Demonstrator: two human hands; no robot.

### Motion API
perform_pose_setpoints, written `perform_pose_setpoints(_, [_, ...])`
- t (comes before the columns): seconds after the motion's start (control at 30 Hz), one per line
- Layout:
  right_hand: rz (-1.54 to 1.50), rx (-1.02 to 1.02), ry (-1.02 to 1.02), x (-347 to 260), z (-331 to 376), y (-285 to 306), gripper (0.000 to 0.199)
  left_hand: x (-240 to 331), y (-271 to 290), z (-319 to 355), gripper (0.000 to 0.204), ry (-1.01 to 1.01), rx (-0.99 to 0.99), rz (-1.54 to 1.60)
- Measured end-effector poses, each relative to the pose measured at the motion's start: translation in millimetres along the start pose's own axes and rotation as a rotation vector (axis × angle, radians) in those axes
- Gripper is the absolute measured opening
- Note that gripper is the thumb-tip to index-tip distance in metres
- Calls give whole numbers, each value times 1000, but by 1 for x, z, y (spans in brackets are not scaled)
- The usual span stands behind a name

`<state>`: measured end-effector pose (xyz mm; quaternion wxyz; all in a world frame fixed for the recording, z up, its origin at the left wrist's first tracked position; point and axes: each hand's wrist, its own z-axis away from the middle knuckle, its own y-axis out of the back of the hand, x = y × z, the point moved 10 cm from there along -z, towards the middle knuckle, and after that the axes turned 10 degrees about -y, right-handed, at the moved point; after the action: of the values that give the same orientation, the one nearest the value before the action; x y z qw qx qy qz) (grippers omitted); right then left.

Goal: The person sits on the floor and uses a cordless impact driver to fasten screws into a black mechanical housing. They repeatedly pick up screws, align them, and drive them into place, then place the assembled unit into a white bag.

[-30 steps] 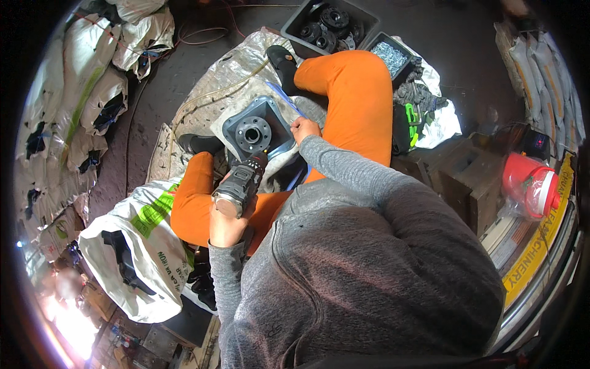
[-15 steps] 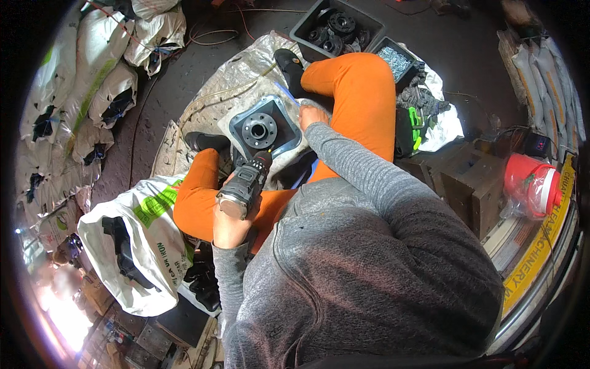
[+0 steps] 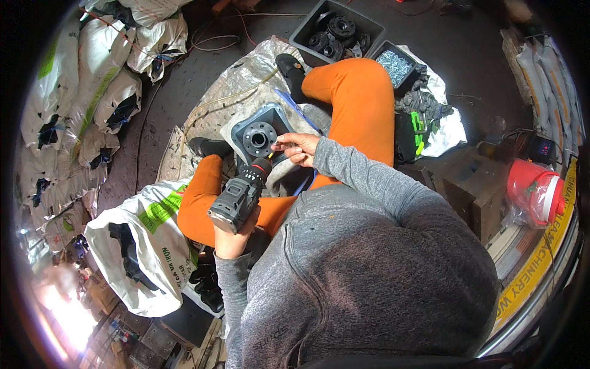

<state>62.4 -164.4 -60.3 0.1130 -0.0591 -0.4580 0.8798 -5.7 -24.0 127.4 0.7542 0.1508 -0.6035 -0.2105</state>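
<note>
My left hand (image 3: 232, 241) is closed around the handle of a grey and black cordless drill (image 3: 232, 198), which points away from me. Its yellowish bit tip sits by the near edge of a round dark flange (image 3: 246, 136) with a ring of holes and a central bore. This flange rests inside a square blue-grey metal housing (image 3: 278, 117) between my legs. My right hand (image 3: 302, 149) is beside the bit, thumb and fingers pinched together; whatever is between them is too small to make out.
A grey bin (image 3: 301, 38) of black round parts stands at the far side, beside a smaller tray (image 3: 395, 64) of small silvery pieces. White sacks (image 3: 92, 74) line the left; an open white bag (image 3: 104, 246) stands near my left leg. A red jug (image 3: 530, 184) is at right.
My right hand has left the right rim of the housing and come to the drill's tip, fingers now pinched. The drill has shifted slightly toward me, still in my left hand.
</note>
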Motion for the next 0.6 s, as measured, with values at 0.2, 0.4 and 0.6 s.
perform_pose_setpoints(0.2, [-162, -141, -93, 13, -6, -11, 24, 5, 2, -3, 24, 26, 14, -7])
perform_pose_setpoints(0.4, [-185, -108, -119, 16, -7, -5, 24, -4, 1, 3, 24, 271, -17, 76])
perform_pose_setpoints(0.6, [-162, -50, -121, 21, -9, -2, 22, 32, -2, -12, 32, -57, -59, -114])
